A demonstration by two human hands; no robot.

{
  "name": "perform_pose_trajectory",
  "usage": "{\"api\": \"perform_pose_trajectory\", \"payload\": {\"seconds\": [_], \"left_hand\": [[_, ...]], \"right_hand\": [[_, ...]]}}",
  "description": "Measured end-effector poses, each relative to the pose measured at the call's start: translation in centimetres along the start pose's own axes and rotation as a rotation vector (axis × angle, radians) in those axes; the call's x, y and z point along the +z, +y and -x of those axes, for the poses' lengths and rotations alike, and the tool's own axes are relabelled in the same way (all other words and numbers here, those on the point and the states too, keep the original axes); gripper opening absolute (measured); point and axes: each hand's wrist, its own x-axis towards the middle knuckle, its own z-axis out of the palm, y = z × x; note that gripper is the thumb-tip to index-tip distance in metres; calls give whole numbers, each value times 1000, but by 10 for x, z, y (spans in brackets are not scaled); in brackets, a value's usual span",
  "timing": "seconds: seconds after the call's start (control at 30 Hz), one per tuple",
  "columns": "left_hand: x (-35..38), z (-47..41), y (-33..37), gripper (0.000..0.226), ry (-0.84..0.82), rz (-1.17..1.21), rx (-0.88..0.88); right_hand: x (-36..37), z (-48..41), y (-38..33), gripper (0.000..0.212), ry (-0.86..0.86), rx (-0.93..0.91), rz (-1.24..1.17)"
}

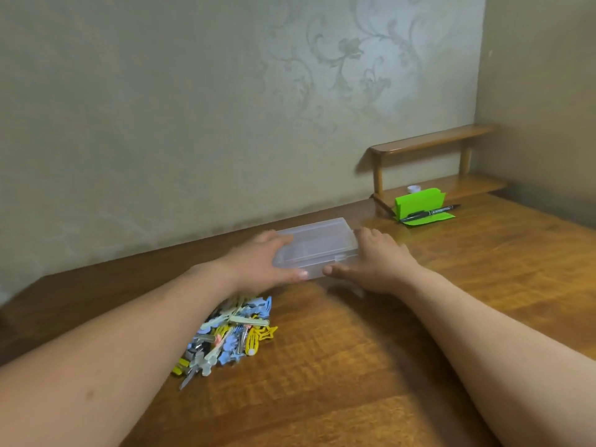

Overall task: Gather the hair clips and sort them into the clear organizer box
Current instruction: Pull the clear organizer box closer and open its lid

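**Positioning the organizer box ahead of sorting**

A wooden table [371, 366] is filling the lower half of the frame, butted against a wall covered in pale patterned wallpaper. A low wooden shelf [432, 141] is standing at the right of centre, and in front of it a green paper holder [419, 204] is carrying a black marker [432, 211].

The clear organizer box [317, 245] is lying at the centre of the frame with its lid closed. The left hand [261, 262] is gripping the box's left end, thumb along the near edge. The right hand [375, 262] is gripping the right end in the same way. Holding both ends is keeping the flat box level and under control, probably so it can be drawn closer or opened.

The hair clips [225, 333] are lying in one mixed heap at the lower centre-left, partly under the left forearm and just short of the box. No clip is in the box, as far as its clear lid is showing, so sorting is judged not yet begun.
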Motion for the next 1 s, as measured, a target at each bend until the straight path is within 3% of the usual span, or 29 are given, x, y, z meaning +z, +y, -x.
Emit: {"api": "perform_pose_trajectory", "payload": {"seconds": [0.17, 0.3, 0.4, 0.57, 0.67, 0.73, 0.87, 1.0], "left_hand": [[9, -8, 3, 90, 114, -65, 35], [-4, -1, 2, 89, 68, -105, 47], [-24, 0, 3, 81, 38, 19, 22], [-60, -31, -20, 64, 366, 256, -155], [-56, -57, -49, 83, 469, 466, -306], [-41, -80, -68, 93, 457, 585, -362], [-11, -107, -72, 51, 310, 647, -392], [10, -115, -79, 47, 177, 570, -453]], "right_hand": [[1, 0, 0, 100, 26, -4, 10], [0, -1, 2, 101, 20, -3, -23], [-1, -1, 2, 102, 16, -8, -37], [-2, -3, 3, 106, 4, -9, -24], [-4, -4, 2, 110, -14, -28, 5], [-5, -4, 1, 118, -43, -45, 22], [-2, -2, -1, 117, -10, -44, 25], [1, -7, -5, 107, -5, -43, 35]]}}
